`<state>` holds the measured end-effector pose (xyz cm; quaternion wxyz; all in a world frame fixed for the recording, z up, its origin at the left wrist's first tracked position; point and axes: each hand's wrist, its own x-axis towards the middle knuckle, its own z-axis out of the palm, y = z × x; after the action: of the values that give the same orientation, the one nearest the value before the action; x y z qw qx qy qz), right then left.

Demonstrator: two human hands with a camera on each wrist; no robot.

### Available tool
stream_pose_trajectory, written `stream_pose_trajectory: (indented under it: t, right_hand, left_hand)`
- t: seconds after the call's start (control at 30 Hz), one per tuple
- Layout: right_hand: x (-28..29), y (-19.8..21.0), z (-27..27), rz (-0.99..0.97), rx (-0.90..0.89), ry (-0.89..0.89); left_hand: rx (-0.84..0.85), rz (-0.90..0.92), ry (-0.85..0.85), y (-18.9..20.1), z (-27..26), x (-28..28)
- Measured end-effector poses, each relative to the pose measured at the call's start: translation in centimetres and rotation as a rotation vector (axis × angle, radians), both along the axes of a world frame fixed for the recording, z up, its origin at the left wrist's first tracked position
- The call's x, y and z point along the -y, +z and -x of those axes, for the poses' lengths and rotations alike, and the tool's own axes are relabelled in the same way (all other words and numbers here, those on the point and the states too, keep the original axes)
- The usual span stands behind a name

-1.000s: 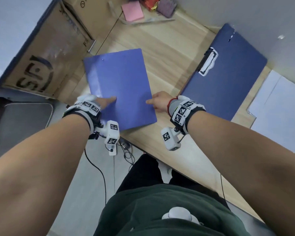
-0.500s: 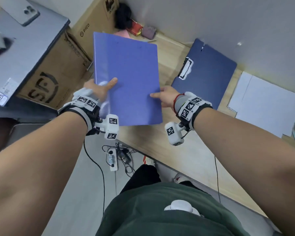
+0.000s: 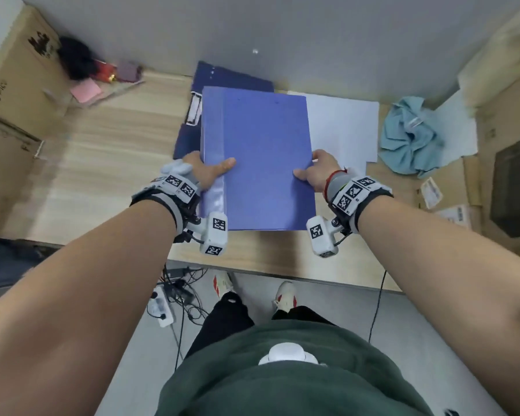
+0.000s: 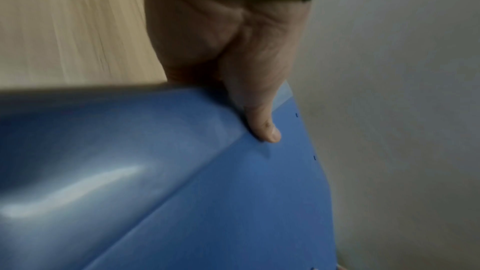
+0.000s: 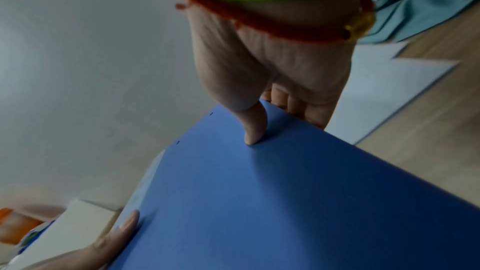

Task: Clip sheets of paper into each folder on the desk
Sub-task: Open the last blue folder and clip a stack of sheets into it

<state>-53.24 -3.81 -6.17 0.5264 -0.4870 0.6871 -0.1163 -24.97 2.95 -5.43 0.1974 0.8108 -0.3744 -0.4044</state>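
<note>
Both hands grip the closed blue folder (image 3: 257, 157), left hand (image 3: 206, 171) and right hand (image 3: 318, 171) at its side edges, lifted above the surface (image 3: 102, 163). It needs setting down and opening; the loose paper (image 3: 342, 127) lies just right.

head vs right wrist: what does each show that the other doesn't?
Head only: dark blue folder with its clip, partly under the held folder; pink notepad; cardboard boxes. Right wrist only: right-hand fingers curled under the folder's edge. Both: light blue folder gripped by left hand and right hand, thumbs on top; white sheets; teal cloth.
</note>
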Motion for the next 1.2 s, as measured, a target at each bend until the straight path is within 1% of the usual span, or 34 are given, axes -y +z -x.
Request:
stream_pose_trajectory:
  t: [0.1,0.23,0.3,0.37,0.43,0.47,0.53,0.63,0.67,0.73,0.77,0.87,0.9,0.97,1.07,1.13,1.2]
  right_hand:
    - [-2.7,0.3,5.3,-0.015,-0.076,-0.039]
    - [-4.3,-1.2,9.8,-0.041,-0.125,-0.049]
    - [-4.6,-2.1,11.4,-0.064,-0.141,-0.059]
    - [-5.0,-2.0,12.3,-0.068,-0.149,-0.088]
    - [-5.3,-2.0,13.0,-0.049,-0.182,-0.111]
    - [-5.4,-2.2,13.3,-0.045,-0.216,-0.117]
    - [-5.7,-2.7,13.7,-0.046,-0.293,-0.111]
    - [-5.6,-2.5,13.6,-0.016,-0.386,-0.073]
    - [-5.3,-2.2,13.5,-0.002,-0.392,-0.064]
    - [-4.5,-1.4,13.1,0.013,-0.329,-0.08]
    - [-4.1,-0.8,12.7,0.0,-0.256,-0.086]
    - [-2.4,1.8,10.6,-0.091,0.083,-0.147]
    - [-2.1,3.1,9.6,-0.116,0.178,-0.142]
    - [-1.7,5.3,7.5,-0.137,0.309,-0.043]
    - [-1.7,6.8,3.6,-0.165,0.417,0.132]
    - [-1.8,7.2,0.3,-0.185,0.436,0.208]
    - [-2.3,7.0,-1.5,-0.209,0.421,0.271]
  left_hand:
    - [0.025,-0.104,-0.156,-0.9,5.3,0.0]
    - [0.084,-0.231,-0.254,-2.6,9.7,-0.3]
    - [0.048,-0.246,-0.305,-2.9,11.5,-0.7]
    - [0.003,-0.248,-0.291,-3.3,12.8,-0.9]
    - [0.008,-0.278,-0.274,-3.6,13.4,-0.8]
    - [0.013,-0.286,-0.272,-2.9,13.9,-0.8]
    - [0.014,-0.294,-0.277,-2.9,14.4,-0.4]
    - [-0.041,-0.273,-0.254,-2.1,14.6,0.1]
    - [-0.062,-0.256,-0.242,-1.4,14.7,0.2]
    - [-0.089,-0.208,-0.228,0.0,15.1,0.4]
    - [-0.104,-0.186,-0.227,0.4,15.3,0.6]
    - [-0.146,-0.127,-0.218,2.1,15.2,1.5]
    - [-0.152,-0.105,-0.214,3.1,15.1,1.7]
    - [-0.169,-0.068,-0.19,5.0,14.7,2.4]
    - [-0.173,-0.034,-0.13,7.8,13.3,3.5]
    - [-0.15,-0.008,-0.104,9.0,11.1,4.0]
    - [-0.1,0.003,-0.139,9.1,9.6,4.1]
